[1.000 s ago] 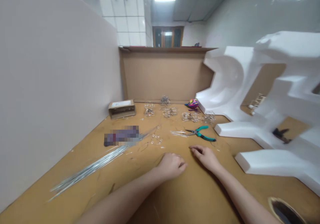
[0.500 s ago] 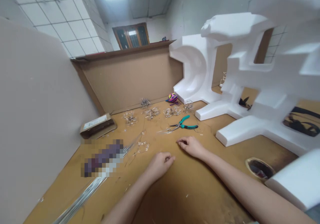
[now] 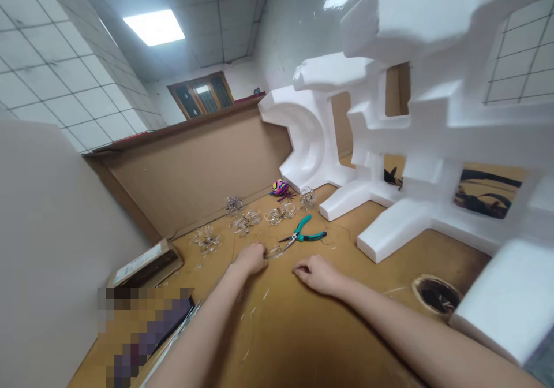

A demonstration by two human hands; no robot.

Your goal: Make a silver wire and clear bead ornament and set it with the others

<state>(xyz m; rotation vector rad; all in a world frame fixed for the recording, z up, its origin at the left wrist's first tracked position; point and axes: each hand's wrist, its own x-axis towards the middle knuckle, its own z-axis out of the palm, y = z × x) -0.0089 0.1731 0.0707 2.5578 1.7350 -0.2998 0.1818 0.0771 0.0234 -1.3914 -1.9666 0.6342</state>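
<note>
My left hand (image 3: 254,259) is closed, reaching to a few thin, clear wire-like pieces (image 3: 276,252) left of the pliers' tips. Whether its fingertips grip one of these is hidden. Nearer to me on the right, my right hand (image 3: 318,273) rests low over the table with thumb and fingers pinched; anything between them is too small to see. Needle-nose pliers (image 3: 298,235) with teal and black handles lie just beyond both hands, jaws pointing left. Behind them sit several tangled wire clusters, among them one (image 3: 246,222) in the middle and another (image 3: 206,239) at the left.
White foam packing (image 3: 402,140) stands along the right side. A cardboard wall (image 3: 203,163) closes the back. A small carton (image 3: 147,264) lies left, a colourful ball-like item (image 3: 280,187) at the back. A round hole (image 3: 437,295) opens in the tabletop (image 3: 294,342) at right.
My left hand has moved forward to the clear pieces by the pliers. My right hand stays near its place, still pinched. The view has swung right and up.
</note>
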